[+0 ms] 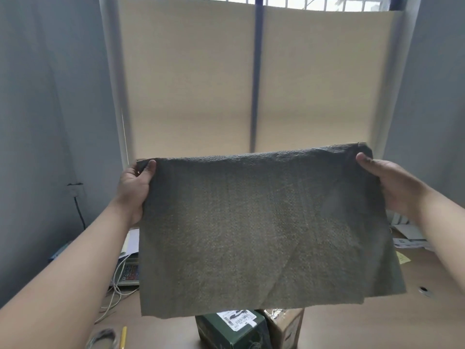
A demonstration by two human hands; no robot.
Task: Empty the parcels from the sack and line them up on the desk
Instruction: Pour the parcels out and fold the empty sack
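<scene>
Evidently the woven sack (264, 235) is held high and spread flat so that anything left inside drops out. The left hand (136, 187) and right hand (392, 182) each pinch one upper corner, thumb in front and fingers hidden behind the cloth. Below the sack, two parcels sit on the desk (352, 323): one green box (234, 328) and one brown box (284, 326) just beside it.

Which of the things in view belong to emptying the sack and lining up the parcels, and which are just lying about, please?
Part of the job: sack, held up at its top corners by the left hand and right hand; green parcel; brown cardboard parcel; desk.

Lying about: keypad device; white cables; yellow pencil; yellow sticky note; papers.
</scene>
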